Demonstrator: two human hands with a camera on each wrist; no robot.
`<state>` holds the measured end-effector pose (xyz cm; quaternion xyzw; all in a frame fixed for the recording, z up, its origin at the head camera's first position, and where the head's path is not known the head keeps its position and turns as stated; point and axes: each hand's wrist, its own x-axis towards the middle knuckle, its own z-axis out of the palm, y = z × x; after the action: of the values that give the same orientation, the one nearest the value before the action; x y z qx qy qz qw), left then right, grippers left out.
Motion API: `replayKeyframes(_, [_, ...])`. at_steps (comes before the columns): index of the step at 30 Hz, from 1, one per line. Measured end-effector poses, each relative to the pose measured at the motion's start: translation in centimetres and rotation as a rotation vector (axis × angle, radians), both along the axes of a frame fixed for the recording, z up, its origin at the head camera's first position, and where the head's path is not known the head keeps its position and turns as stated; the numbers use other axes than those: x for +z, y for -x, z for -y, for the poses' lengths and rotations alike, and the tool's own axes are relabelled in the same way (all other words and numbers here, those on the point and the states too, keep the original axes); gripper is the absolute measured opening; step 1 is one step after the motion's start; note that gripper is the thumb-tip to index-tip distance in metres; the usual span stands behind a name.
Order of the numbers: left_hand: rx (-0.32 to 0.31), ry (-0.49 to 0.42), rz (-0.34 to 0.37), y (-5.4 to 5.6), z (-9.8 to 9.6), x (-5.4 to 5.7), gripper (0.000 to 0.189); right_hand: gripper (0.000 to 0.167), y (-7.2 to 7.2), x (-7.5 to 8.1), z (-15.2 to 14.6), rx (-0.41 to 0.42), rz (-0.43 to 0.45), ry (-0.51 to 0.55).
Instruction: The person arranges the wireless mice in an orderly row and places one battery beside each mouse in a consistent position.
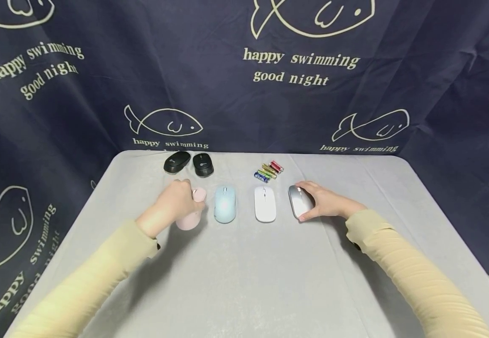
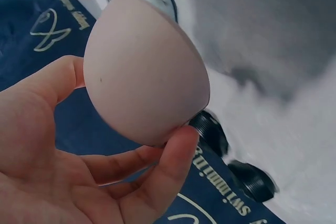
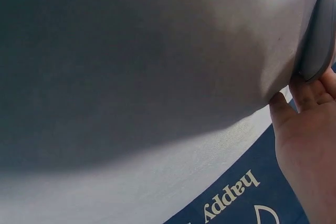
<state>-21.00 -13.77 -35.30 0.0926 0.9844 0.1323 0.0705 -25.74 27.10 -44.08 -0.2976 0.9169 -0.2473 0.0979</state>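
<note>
On the left, my left hand (image 1: 175,201) holds a pink computer mouse (image 1: 188,221) by its sides, thumb on one side and fingers on the other. The rounded back of that mouse fills the middle of the left wrist view; whether it touches the table cannot be told. Over on the right, my right hand (image 1: 326,201) grips a silver-grey mouse (image 1: 299,202), thumb at its near end and fingers at its far end. Only an edge of this mouse shows in the right wrist view. Between the hands lie a light blue mouse (image 1: 225,205) and a white mouse (image 1: 265,204).
Two black mice (image 1: 203,165) sit near the back left edge of the pale table (image 1: 248,277). Several small batteries (image 1: 268,171) in different colours lie side by side behind the white mouse. A dark blue curtain (image 1: 227,84) with fish drawings hangs behind the table.
</note>
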Motion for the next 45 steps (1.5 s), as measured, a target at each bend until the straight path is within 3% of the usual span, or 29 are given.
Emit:
replayKeyframes(8, [-0.025, -0.020, -0.015, -2.0, -1.5, -0.7, 0.052, 0.104, 0.2, -0.3, 0.0, -0.003, 0.011, 0.008])
replayKeyframes(16, [-0.037, -0.011, 0.031, -3.3, -2.7, -1.9, 0.043, 0.103, 0.2, -0.2, 0.1, -0.002, 0.011, 0.011])
replayKeyframes(26, [-0.042, 0.011, 0.071, -4.8, -4.2, -2.6, 0.044, 0.103, 0.1, -0.1, 0.2, -0.005, 0.018, 0.012])
replayKeyframes(36, [-0.059, -0.030, 0.076, -5.7, -5.2, -4.1, 0.039, 0.102, 0.0, 0.0, 0.2, -0.006, 0.011, 0.024])
replayKeyframes(45, [-0.039, -0.043, 0.094, -6.0, -6.1, -4.4, 0.039, 0.103, 0.0, -0.1, 0.0, -0.007, 0.013, 0.022])
